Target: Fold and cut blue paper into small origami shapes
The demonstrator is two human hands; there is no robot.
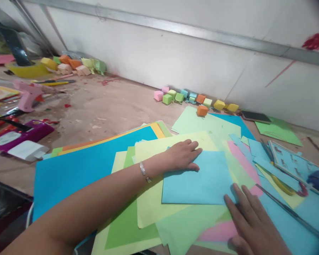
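A light blue sheet of paper (196, 187) lies on top of overlapping coloured sheets, among them a pale yellow sheet (149, 209). My left hand (183, 156), with a bracelet at the wrist, rests palm down on the blue sheet's upper left part, fingers slightly spread. At that sheet's lower right corner is my right hand (251, 216), its fingers apart and the fingertips at the paper's edge. Neither hand grips anything. Beneath my left forearm extends a large, darker blue sheet (69, 173).
Small paper cubes (179, 97) line the wall. To the left are a pink glue gun (26, 95), a purple device (37, 131) and a yellow tape roll (28, 69). On the right lie paper strips, a long thin dark tool (289, 209) and a dark flat object (255, 117).
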